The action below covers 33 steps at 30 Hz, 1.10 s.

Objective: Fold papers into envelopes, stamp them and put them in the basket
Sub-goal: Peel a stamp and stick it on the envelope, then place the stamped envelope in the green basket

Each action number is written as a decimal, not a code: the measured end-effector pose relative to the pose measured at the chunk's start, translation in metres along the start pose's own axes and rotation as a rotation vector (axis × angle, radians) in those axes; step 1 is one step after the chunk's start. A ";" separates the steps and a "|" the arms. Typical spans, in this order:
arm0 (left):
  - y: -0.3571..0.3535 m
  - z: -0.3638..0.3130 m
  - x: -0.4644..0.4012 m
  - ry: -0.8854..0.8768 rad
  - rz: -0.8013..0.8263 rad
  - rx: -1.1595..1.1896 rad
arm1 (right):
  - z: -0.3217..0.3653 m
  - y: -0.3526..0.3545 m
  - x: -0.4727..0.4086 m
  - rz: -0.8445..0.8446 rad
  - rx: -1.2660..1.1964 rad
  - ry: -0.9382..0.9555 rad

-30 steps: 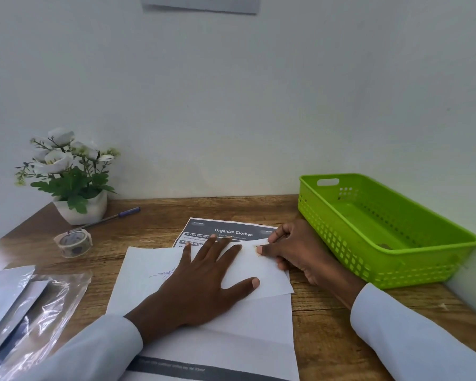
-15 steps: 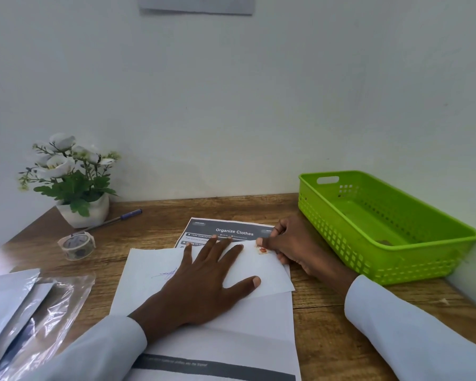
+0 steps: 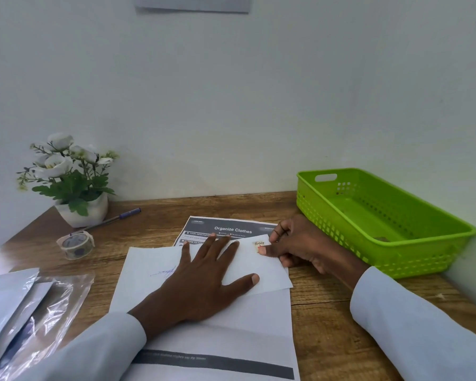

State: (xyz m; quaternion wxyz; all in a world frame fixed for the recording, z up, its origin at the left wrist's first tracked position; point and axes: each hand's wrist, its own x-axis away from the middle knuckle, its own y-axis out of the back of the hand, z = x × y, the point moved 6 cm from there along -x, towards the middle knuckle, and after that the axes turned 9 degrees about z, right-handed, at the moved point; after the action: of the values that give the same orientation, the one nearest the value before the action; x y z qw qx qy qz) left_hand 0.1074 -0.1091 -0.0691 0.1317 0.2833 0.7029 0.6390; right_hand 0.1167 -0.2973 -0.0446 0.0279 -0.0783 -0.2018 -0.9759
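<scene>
A white folded paper envelope (image 3: 259,273) lies on top of a larger white sheet (image 3: 245,320) at the middle of the wooden desk. My left hand (image 3: 201,279) lies flat on it with fingers spread, pressing it down. A small sticker stamp (image 3: 259,244) sits at the envelope's far right corner. My right hand (image 3: 300,243) is at that corner with fingers curled, and its thumb tip touches the stamp's lower edge. The green plastic basket (image 3: 396,259) stands to the right against the wall, and I see no envelope in it.
A printed sheet headed "Organize Clothes" (image 3: 232,229) lies under the far edge of the papers. At the left are a tape roll (image 3: 76,244), a pen (image 3: 118,217), a potted white flower (image 3: 83,210) and a clear plastic sleeve with papers (image 3: 39,306).
My right thumb has slid back off the envelope's corner, uncovering the stamp that it hid a second ago. My left hand has stayed flat on the envelope.
</scene>
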 end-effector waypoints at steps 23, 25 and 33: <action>0.067 0.050 -0.017 0.076 -0.074 0.274 | 0.002 -0.001 0.020 -0.216 0.115 0.142; 0.079 0.056 -0.013 0.096 -0.105 0.368 | 0.003 0.000 0.025 -0.221 0.089 0.141; 0.148 0.052 0.030 -0.022 -0.314 0.949 | 0.045 -0.002 0.050 -0.020 -0.584 0.246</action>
State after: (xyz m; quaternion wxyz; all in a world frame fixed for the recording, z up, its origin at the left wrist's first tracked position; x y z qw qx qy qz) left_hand 0.1458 -0.0461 0.0723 0.0904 0.2095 0.9489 0.2180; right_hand 0.0731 -0.2784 0.0032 0.0185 0.0375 0.0913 -0.9949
